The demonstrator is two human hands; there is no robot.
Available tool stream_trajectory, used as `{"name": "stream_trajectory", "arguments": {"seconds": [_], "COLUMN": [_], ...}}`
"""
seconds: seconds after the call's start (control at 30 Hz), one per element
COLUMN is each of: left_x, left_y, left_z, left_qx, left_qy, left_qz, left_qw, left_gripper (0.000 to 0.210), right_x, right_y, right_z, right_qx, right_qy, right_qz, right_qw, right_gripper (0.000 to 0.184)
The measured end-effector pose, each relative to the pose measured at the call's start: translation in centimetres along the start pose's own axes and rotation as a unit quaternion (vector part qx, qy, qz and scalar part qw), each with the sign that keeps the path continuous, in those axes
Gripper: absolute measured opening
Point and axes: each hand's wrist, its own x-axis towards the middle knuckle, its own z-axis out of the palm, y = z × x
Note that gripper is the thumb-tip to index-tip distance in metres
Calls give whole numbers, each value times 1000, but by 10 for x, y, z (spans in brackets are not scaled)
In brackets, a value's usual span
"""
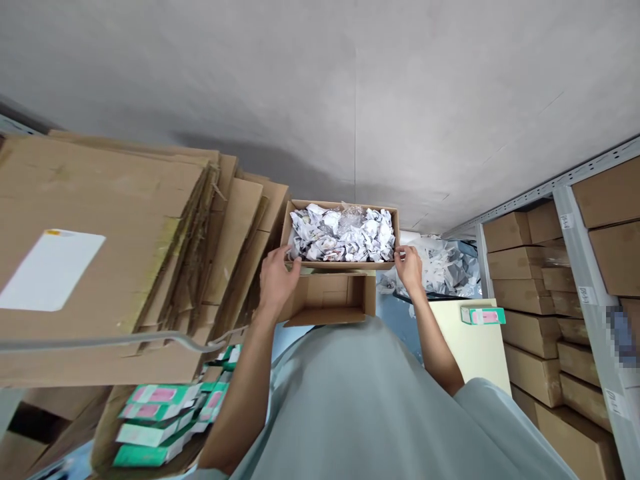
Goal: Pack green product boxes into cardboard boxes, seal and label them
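An open cardboard box full of crumpled printed paper is in front of me near the wall. Some clear plastic wrap lies on top of the paper. My left hand grips the box at its near left corner, thumb toward the front edge. On the opposite side, my right hand has its fingers closed on the near right corner. Below and nearer to me is a second open cardboard box, its visible inside bare brown cardboard.
Flattened cardboard sheets stand at left, crossed by a grey cable. Below them a carton holds several green-and-white boxes. At right are a pale yellow board with a small green box, crumpled white scraps, and shelves of cartons.
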Motion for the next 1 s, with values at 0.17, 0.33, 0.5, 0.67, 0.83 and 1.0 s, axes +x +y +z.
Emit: {"name": "stream_trajectory", "arguments": {"seconds": [0.17, 0.33, 0.5, 0.67, 0.83, 1.0], "left_x": [8, 31, 68, 91, 93, 84], "left_y": [-3, 3, 19, 29, 30, 25], "left_z": [-13, -17, -5, 3, 5, 0], "left_qx": [21, -6, 8, 106, 131, 61], "left_qy": [-23, -23, -44, -121, -160, -103], "left_qz": [19, 57, 64, 52, 23, 33], "left_qw": [999, 998, 997, 986, 978, 992], "left_gripper": [45, 47, 55, 69, 64, 59], "right_x": [-5, 4, 34, 68, 80, 69], "right_y": [-16, -56, -142, -229, -258, -250], "right_z": [0, -5, 22, 71, 104, 99], "right_qx": [0, -9, -31, -133, -184, -175], "right_qy": [12, 18, -52, -118, -143, -124], "right_qz": [-16, -87, -187, -239, -197, -199], "right_qw": [1000, 996, 981, 955, 952, 956], "right_gripper": [24, 27, 25, 29, 24, 25]}}
